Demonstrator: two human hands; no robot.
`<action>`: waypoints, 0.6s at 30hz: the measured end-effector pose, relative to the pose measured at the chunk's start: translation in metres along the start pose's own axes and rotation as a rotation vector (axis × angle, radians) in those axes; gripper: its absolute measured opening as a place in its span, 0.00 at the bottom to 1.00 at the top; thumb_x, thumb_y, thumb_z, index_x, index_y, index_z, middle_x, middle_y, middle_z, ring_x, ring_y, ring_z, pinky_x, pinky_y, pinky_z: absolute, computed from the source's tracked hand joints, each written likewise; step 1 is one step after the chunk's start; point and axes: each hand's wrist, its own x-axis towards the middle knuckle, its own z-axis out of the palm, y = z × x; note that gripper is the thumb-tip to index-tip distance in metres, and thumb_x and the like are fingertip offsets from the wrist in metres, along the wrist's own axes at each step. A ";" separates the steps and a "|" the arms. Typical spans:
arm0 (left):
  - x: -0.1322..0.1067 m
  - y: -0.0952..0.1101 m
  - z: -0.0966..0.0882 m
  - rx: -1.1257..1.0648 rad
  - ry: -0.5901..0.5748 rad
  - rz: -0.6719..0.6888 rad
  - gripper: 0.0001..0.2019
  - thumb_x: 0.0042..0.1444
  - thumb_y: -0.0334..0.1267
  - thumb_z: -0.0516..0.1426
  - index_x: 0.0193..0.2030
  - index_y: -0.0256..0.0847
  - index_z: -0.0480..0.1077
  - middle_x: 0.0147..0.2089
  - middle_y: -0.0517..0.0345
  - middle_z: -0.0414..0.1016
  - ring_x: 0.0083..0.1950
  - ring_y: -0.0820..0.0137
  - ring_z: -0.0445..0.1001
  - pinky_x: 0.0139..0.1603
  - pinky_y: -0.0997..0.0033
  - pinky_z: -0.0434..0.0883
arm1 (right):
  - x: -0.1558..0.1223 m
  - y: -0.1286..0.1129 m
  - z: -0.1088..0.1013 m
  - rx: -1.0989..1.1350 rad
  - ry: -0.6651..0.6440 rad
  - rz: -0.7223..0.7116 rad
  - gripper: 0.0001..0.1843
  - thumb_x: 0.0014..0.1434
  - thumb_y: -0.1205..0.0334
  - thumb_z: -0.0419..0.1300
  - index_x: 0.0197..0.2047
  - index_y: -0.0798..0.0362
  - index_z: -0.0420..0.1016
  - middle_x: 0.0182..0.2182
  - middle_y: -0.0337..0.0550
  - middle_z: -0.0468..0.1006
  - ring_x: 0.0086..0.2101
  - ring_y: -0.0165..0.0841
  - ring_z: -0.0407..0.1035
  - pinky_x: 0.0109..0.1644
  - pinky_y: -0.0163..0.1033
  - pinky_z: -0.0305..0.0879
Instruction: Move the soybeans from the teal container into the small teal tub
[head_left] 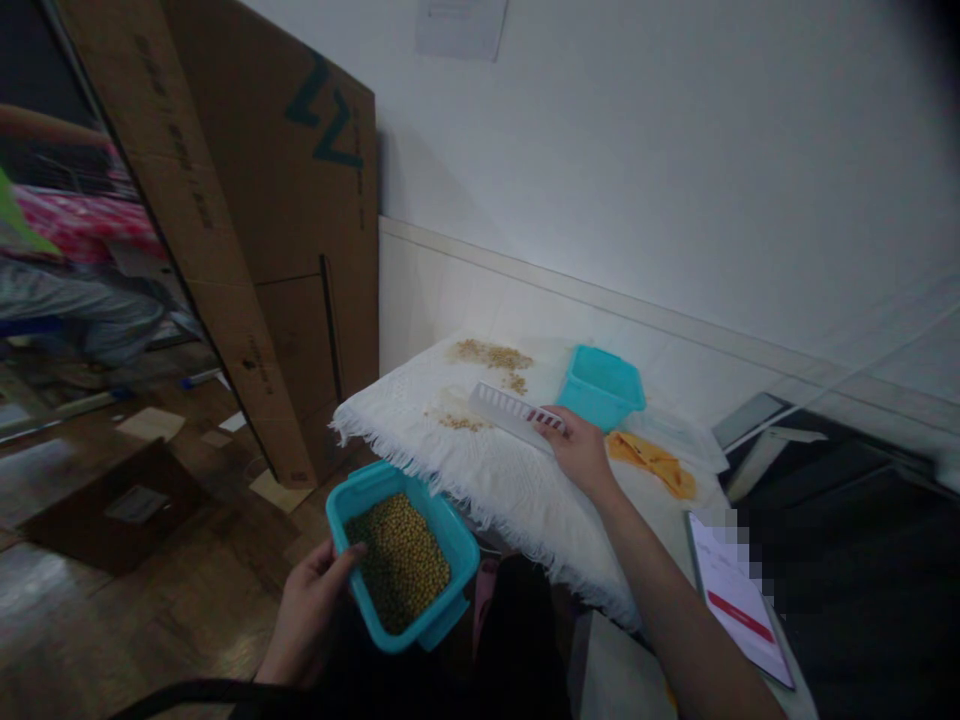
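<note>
My left hand (315,590) grips the left rim of a teal plastic tub (454,545), thumb over the edge. Yellow soybeans (409,550) fill its lower part, with darker green ones along the left side. The tub is held in front of the table's near edge. In my right hand (581,450) is a long white slotted plastic strip (506,408), held by its right end just above the white fringed tablecloth (397,395). Loose soybeans (491,353) lie scattered on the cloth beyond and to the left of the strip.
A second teal tub (589,405) stands at the back by the wall, with an orange cloth (652,463) near it. On the right lies a tablet (731,580) with a lit screen. A tall cardboard box (300,230) stands left; a person's arm (49,125) shows beyond it.
</note>
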 end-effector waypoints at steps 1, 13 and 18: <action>0.000 0.000 0.000 0.003 0.005 -0.003 0.14 0.41 0.39 0.64 0.35 0.36 0.74 0.28 0.56 0.79 0.27 0.65 0.75 0.29 0.69 0.71 | -0.002 0.000 0.000 0.009 -0.009 -0.002 0.14 0.55 0.55 0.56 0.41 0.51 0.75 0.32 0.41 0.79 0.30 0.35 0.70 0.33 0.37 0.63; 0.002 -0.005 -0.001 0.026 0.023 0.006 0.14 0.39 0.41 0.65 0.32 0.36 0.73 0.22 0.60 0.76 0.22 0.68 0.72 0.26 0.69 0.69 | -0.013 -0.003 -0.004 0.017 -0.017 -0.005 0.14 0.55 0.55 0.57 0.42 0.50 0.75 0.33 0.41 0.79 0.31 0.36 0.71 0.35 0.38 0.65; -0.003 -0.002 0.005 -0.004 0.052 0.020 0.14 0.37 0.40 0.65 0.32 0.36 0.74 0.22 0.59 0.76 0.22 0.66 0.73 0.26 0.68 0.71 | -0.021 -0.005 -0.008 -0.015 0.024 0.004 0.13 0.55 0.55 0.57 0.41 0.50 0.76 0.33 0.42 0.80 0.31 0.36 0.72 0.34 0.39 0.66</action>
